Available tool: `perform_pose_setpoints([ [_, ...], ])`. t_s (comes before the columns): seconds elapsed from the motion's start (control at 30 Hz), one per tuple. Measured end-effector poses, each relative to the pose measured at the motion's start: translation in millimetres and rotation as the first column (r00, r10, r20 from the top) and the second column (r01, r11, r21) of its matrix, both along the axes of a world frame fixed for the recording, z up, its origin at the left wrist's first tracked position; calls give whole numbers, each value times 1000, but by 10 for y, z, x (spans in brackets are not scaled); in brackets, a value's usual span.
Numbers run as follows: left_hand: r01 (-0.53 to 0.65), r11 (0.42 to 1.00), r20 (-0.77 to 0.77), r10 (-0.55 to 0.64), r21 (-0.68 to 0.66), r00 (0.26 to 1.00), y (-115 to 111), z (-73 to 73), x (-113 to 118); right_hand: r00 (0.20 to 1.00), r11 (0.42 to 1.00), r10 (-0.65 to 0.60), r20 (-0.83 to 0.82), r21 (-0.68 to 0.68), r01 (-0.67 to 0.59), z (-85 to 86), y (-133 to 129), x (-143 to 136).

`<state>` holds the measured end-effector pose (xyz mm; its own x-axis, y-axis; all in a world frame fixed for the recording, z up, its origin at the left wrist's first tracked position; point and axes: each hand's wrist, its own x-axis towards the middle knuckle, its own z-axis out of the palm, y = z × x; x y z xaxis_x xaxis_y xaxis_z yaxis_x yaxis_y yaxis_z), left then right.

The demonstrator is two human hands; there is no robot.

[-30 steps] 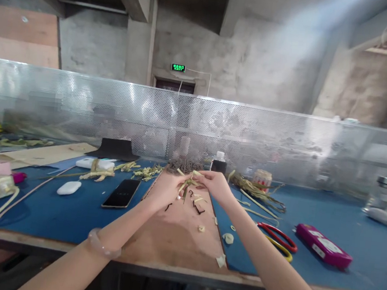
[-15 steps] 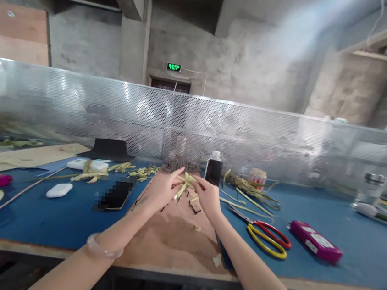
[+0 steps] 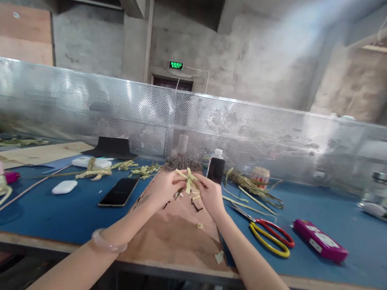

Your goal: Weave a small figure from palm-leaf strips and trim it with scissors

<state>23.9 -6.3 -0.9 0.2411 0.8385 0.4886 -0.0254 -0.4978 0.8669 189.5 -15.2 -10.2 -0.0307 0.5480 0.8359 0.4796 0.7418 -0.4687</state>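
Between my two hands is a small star-shaped weave of pale green leaf strips [image 3: 188,181], held above a brown cardboard sheet [image 3: 169,239]. My left hand [image 3: 168,187] pinches its left side with thumb and fingers. On the opposite side, my right hand [image 3: 210,195] grips the right-hand strips between closed fingertips. The fingers partly cover the weave, so its exact knotting cannot be made out. Small dark scraps [image 3: 197,204] and a pale leaf bit [image 3: 219,257] lie on the cardboard below.
Right of the cardboard lie scissors [image 3: 270,236] with red and yellow handles, a magenta box [image 3: 320,240] and dried leaf strips [image 3: 254,188]. To the left are a phone [image 3: 119,192] and a white case [image 3: 64,187]. A bottle [image 3: 216,168] stands behind, before a perforated metal screen [image 3: 141,116].
The strips have turned a little in my hands, and the star shape now shows more upright. Both hands stay in nearly the same place; the view has shifted slightly.
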Motion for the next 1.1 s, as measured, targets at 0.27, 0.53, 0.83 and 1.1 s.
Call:
perform_pose_setpoints([
  [0.27,-14,991,-148,34,136,988,-49,37,-3,997,996,-45,70,75,40,-30,35,18],
  [0.53,8,999,-19,-7,50,1000,-19,19,16,980,992,-6,200,123,-18,-2,-2,46],
  [0.83,21,999,86,-19,-25,996,-9,-13,16,976,994,2,220,102,-25,-7,-25,34],
  [1.1,15,999,103,-11,-38,995,-17,-18,10,980,998,46,194,41,-55,15,-70,0],
])
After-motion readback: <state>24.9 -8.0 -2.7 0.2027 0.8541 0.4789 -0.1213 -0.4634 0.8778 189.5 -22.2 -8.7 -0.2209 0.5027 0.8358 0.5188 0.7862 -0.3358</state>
